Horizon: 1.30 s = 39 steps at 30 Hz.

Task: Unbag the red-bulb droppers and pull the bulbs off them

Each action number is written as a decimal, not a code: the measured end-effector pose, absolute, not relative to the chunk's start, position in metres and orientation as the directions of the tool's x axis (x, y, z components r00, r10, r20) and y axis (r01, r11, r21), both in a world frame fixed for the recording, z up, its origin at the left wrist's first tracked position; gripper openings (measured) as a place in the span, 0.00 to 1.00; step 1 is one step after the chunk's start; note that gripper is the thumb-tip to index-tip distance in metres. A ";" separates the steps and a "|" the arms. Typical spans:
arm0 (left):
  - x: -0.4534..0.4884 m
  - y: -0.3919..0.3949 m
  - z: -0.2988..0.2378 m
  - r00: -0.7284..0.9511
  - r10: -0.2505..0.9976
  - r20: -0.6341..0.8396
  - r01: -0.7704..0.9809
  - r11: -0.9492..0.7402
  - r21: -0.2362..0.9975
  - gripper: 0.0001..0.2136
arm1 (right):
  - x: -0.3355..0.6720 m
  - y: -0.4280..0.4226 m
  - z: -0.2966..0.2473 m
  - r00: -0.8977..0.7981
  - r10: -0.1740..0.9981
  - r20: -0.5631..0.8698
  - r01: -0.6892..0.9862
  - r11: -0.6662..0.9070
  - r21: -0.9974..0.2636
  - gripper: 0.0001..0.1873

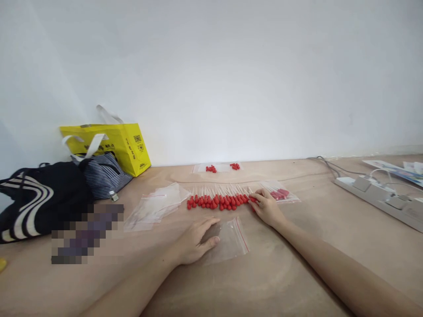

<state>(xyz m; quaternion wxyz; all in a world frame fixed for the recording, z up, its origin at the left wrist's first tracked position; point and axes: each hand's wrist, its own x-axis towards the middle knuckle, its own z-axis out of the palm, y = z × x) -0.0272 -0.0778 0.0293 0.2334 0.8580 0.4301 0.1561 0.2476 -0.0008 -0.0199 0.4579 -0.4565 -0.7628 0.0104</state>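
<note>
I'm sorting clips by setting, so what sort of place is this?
Probably an indoor workspace, at home or in a small workshop; I cannot tell which. Red-ended sticks lie in a row on a wooden tabletop, and a power strip sits at the right.

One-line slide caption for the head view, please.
Left hand at a clear zip-lock bag, right hand at the right end of a row of red-tipped sticks on a wood-grain tabletop.
</note>
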 end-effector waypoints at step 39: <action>-0.025 -0.069 0.024 0.340 0.916 0.212 0.622 -0.388 0.681 0.12 | 0.240 0.001 -0.018 -0.243 0.798 0.552 0.807 0.482 -0.342 0.27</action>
